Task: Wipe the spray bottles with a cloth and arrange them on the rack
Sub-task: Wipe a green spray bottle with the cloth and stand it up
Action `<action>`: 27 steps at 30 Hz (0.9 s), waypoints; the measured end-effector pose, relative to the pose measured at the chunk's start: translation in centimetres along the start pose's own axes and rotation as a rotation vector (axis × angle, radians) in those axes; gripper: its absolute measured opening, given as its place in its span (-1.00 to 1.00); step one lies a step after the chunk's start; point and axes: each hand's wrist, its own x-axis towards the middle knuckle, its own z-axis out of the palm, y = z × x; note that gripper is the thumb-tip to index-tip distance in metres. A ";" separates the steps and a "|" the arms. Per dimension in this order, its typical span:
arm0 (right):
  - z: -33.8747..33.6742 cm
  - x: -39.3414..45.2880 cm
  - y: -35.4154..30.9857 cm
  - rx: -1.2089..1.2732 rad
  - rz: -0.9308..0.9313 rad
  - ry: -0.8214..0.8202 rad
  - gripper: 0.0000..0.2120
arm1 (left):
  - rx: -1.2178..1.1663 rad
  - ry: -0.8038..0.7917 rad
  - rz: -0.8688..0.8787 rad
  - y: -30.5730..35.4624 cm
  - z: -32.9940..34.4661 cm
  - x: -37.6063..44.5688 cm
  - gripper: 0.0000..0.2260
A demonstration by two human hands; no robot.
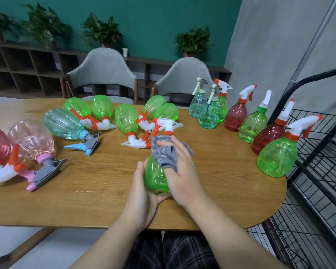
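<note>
My left hand [143, 188] cups the base of an upright green spray bottle [154, 175] with a white and orange trigger head, over the near middle of the wooden table [97, 202]. My right hand [179, 171] presses a grey cloth [164, 152] against the bottle's upper side. Several bottles lie on their sides across the table's left and middle: green ones [125, 117], a teal one [63, 124], a pink one [32, 139]. Several stand upright at the right: a red one [236, 115] and a green one [276, 158]. The black wire rack [322, 156] stands at the table's right end.
Two grey chairs [103, 72] stand behind the table. A dark cubby shelf [23, 68] with potted plants runs along the green back wall. The upright green bottle nearest the rack stands close to the table's right edge.
</note>
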 end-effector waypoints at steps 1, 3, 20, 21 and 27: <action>0.0 -0.3 0.1 0.005 -0.027 -0.009 -0.50 | 0.011 -0.017 0.007 0.0 0.0 -0.1 -0.50; 0.0 -0.7 0.3 0.063 -0.069 -0.010 -0.55 | 0.019 -0.052 0.017 0.1 0.1 -0.2 -0.44; -3.2 -0.9 0.3 1.247 0.800 0.534 -0.73 | -0.145 -0.014 -0.012 -0.3 -0.9 0.6 0.02; -3.4 -0.6 0.2 1.213 0.821 0.524 -0.74 | -0.147 -0.024 -0.013 -0.3 -0.9 0.5 0.01; -2.4 1.5 -1.1 0.837 0.643 0.347 -0.84 | -0.081 -0.028 -0.002 -0.6 -0.8 0.3 -0.24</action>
